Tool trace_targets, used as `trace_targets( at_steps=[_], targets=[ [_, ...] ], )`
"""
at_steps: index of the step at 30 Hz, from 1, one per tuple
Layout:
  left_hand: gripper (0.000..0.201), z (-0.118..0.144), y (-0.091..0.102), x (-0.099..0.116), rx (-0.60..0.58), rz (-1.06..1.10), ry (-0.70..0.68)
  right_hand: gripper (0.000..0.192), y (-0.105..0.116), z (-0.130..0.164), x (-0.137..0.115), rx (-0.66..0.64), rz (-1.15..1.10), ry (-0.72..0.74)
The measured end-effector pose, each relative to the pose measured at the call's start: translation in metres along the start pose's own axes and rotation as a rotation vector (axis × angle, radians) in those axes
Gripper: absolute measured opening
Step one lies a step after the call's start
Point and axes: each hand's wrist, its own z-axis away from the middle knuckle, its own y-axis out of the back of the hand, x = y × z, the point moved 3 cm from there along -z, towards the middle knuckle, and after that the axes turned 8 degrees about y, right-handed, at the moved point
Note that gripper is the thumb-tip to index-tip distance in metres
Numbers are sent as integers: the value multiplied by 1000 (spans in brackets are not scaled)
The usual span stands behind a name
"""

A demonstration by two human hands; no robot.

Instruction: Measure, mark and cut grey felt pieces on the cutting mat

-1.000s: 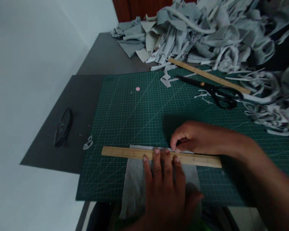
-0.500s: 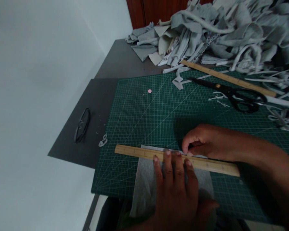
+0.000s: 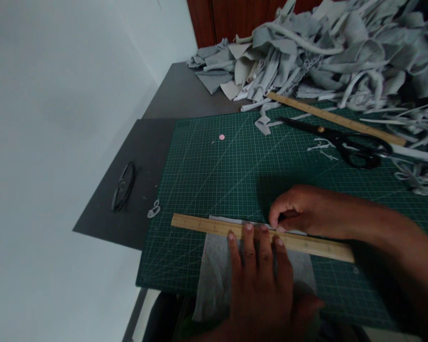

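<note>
fabric (image 3: 214,266): i see soft, limp grey cloth on the mat (image 3: 214,180), under the ruler (image 3: 206,225).
left hand (image 3: 263,280): flat, fingers spread, pinning stiff ruler.
right hand (image 3: 302,211): curled shut at the ruler's far edge; i can't tell what it pinches.

Dim, soft-focus view, with stretched, bowed edges.

Green gridded mat (image 3: 214,175) — grey fabric (image 3: 214,266), black scissors (image 3: 342,140).

Room: dim, plain.
Pale wall (image 3: 57,118) on left, dk grey table (image 3: 178,95), red-brown wood cabinet (image 3: 242,19) at rear.
</note>
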Motion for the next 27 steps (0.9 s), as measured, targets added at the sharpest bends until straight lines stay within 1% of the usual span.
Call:
trace_targets(
  at_steps=[7,10,12,16,23,27],
  targets=[
    [90,1,2,0,-31,-25,-5,18,0,-1,3,-4,2,28],
    [90,0,2,0,-27,-20,-6,19,0,0,4,-3,1,20],
    [89,0,2,0,-22,-10,-3,20,0,0,1,4,3,22],
    [84,-1,0,0,-51,2,5,20,4,0,-7,0,11,39],
    [75,-3,0,-3,-76,18,-34,18,8,0,-13,4,52,37],
    [76,-3,1,-3,-51,49,-24,19,7,0,-13,6,49,35]
  ],
)
